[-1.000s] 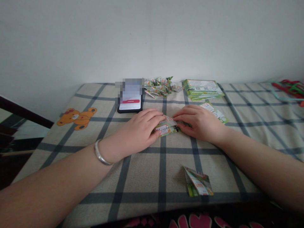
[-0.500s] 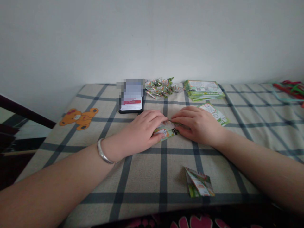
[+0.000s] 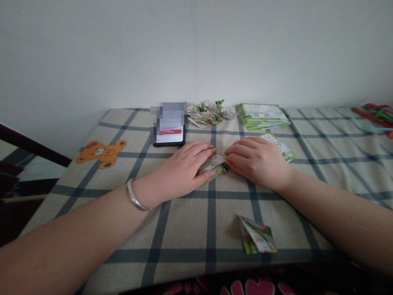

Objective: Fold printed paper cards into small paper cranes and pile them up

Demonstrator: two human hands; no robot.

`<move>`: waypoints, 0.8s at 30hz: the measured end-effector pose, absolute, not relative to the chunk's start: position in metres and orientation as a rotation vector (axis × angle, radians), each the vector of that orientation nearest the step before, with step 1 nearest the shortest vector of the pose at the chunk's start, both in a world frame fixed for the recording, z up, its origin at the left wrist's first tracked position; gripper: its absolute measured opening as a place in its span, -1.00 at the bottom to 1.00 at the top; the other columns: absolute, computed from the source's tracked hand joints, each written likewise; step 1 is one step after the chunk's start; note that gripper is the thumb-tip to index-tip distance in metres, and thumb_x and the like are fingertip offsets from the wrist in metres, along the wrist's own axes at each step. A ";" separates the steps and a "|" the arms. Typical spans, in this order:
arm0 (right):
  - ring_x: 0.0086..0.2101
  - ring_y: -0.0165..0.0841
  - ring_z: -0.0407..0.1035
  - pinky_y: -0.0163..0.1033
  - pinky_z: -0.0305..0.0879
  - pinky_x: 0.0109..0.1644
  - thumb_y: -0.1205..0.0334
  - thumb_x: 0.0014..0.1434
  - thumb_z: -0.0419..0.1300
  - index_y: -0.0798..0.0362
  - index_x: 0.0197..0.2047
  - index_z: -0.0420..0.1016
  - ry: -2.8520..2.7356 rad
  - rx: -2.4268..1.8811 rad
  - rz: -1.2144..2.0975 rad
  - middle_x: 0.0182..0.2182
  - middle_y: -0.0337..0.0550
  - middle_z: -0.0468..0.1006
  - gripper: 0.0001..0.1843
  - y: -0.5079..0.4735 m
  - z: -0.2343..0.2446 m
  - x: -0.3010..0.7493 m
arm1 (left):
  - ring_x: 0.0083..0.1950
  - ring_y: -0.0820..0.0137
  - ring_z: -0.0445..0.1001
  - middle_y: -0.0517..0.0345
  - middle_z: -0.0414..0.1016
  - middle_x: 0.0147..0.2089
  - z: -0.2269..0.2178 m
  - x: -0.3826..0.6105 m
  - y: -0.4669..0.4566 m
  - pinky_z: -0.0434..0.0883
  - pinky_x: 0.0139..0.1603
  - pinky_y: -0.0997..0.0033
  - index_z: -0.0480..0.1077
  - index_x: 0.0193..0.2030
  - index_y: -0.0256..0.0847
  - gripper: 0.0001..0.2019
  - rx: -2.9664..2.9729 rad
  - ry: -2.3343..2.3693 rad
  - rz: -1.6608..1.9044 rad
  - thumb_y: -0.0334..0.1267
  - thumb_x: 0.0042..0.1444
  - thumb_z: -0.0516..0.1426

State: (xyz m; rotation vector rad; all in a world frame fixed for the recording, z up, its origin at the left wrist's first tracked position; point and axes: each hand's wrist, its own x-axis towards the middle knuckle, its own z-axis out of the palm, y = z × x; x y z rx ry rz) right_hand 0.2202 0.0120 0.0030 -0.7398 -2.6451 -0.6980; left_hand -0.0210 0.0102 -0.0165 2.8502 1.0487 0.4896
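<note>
A small green printed paper [image 3: 215,167] lies partly folded on the checked cloth [image 3: 184,229] at the table's middle. My left hand [image 3: 181,170], with a silver bangle on the wrist, lies over its left side with fingers pressed down on it. My right hand [image 3: 256,162] covers its right side, fingertips meeting the left hand's over the fold. Most of the paper is hidden under both palms.
A folded paper piece [image 3: 257,239] lies near the front edge. A phone [image 3: 170,130] with its screen lit, a heap of folded pieces [image 3: 207,111] and a stack of flat leaflets [image 3: 260,115] sit along the wall. One loose leaflet [image 3: 281,147] lies beside my right hand. Red and green cords [image 3: 376,114] at far right.
My right hand has slid a little left and closer to my left hand; the paper between them shows less and looks more tightly folded.
</note>
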 end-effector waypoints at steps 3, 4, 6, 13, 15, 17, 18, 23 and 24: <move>-0.30 -0.31 0.44 -0.18 0.22 -0.26 0.28 0.30 0.12 0.10 -0.28 0.55 -2.617 -0.747 -0.697 -0.27 -0.16 0.63 -0.81 0.012 0.001 0.219 | 0.34 0.21 0.18 -0.09 0.28 0.27 -0.016 -0.021 0.010 0.15 0.41 0.14 0.22 0.28 -0.33 -0.51 2.863 1.046 0.511 -0.10 0.31 0.05; -0.30 -0.31 0.45 -0.19 0.22 -0.27 0.28 0.30 0.12 0.10 -0.28 0.55 -2.619 -0.753 -0.682 -0.26 -0.16 0.63 -0.81 0.012 0.000 0.219 | 0.33 0.21 0.20 -0.09 0.28 0.26 -0.016 -0.021 0.010 0.16 0.40 0.15 0.23 0.27 -0.33 -0.52 2.864 1.048 0.509 -0.11 0.31 0.05; -0.30 -0.31 0.45 -0.19 0.22 -0.28 0.27 0.29 0.13 0.09 -0.28 0.55 -2.613 -0.767 -0.658 -0.26 -0.17 0.63 -0.82 0.012 -0.001 0.218 | 0.31 0.21 0.21 -0.08 0.29 0.24 -0.016 -0.021 0.009 0.18 0.38 0.16 0.24 0.26 -0.32 -0.56 2.863 1.054 0.499 -0.14 0.32 0.04; -0.35 -0.35 0.45 -0.19 0.23 -0.28 0.32 0.29 0.14 0.10 -0.32 0.52 -2.551 -0.684 -0.755 -0.26 -0.19 0.64 -0.84 0.005 0.003 0.217 | 0.32 0.20 0.20 -0.10 0.28 0.25 -0.015 -0.022 0.010 0.21 0.36 0.12 0.18 0.28 -0.31 -0.51 2.824 0.989 0.547 -0.09 0.31 0.06; -0.35 -0.35 0.45 -0.19 0.23 -0.28 0.32 0.30 0.13 0.10 -0.30 0.52 -2.540 -0.650 -0.769 -0.24 -0.21 0.64 -0.84 0.003 0.005 0.217 | 0.32 0.22 0.21 -0.09 0.29 0.24 -0.015 -0.023 0.012 0.22 0.36 0.12 0.18 0.28 -0.31 -0.52 2.786 0.958 0.579 -0.11 0.31 0.06; -0.34 -0.35 0.45 -0.20 0.23 -0.29 0.31 0.30 0.13 0.09 -0.29 0.52 -2.551 -0.658 -0.743 -0.23 -0.21 0.64 -0.84 0.003 0.005 0.218 | 0.29 0.23 0.23 -0.08 0.32 0.21 -0.015 -0.023 0.012 0.25 0.34 0.12 0.19 0.26 -0.31 -0.53 2.755 0.946 0.613 -0.12 0.30 0.08; -0.34 -0.35 0.46 -0.20 0.23 -0.29 0.30 0.31 0.12 0.08 -0.28 0.53 -2.560 -0.675 -0.710 -0.23 -0.21 0.64 -0.83 0.003 0.005 0.218 | 0.28 0.23 0.24 -0.08 0.32 0.20 -0.014 -0.023 0.012 0.26 0.33 0.12 0.19 0.26 -0.31 -0.52 2.743 0.944 0.625 -0.12 0.29 0.09; -0.29 -0.31 0.47 -0.21 0.25 -0.27 0.17 0.30 0.14 0.07 -0.19 0.53 -2.532 -0.853 -0.440 -0.24 -0.14 0.62 -0.81 0.009 0.000 0.220 | 0.30 0.22 0.22 -0.12 0.27 0.24 -0.013 -0.023 0.010 0.25 0.35 0.09 0.12 0.31 -0.30 -0.46 2.740 0.946 0.710 -0.20 0.25 0.14; -0.27 -0.29 0.47 -0.21 0.26 -0.26 0.14 0.28 0.16 0.07 -0.16 0.53 -2.504 -0.895 -0.382 -0.23 -0.12 0.62 -0.79 0.011 -0.002 0.220 | 0.31 0.22 0.21 -0.12 0.26 0.24 -0.013 -0.023 0.009 0.24 0.36 0.08 0.10 0.32 -0.30 -0.45 2.748 0.942 0.717 -0.22 0.25 0.14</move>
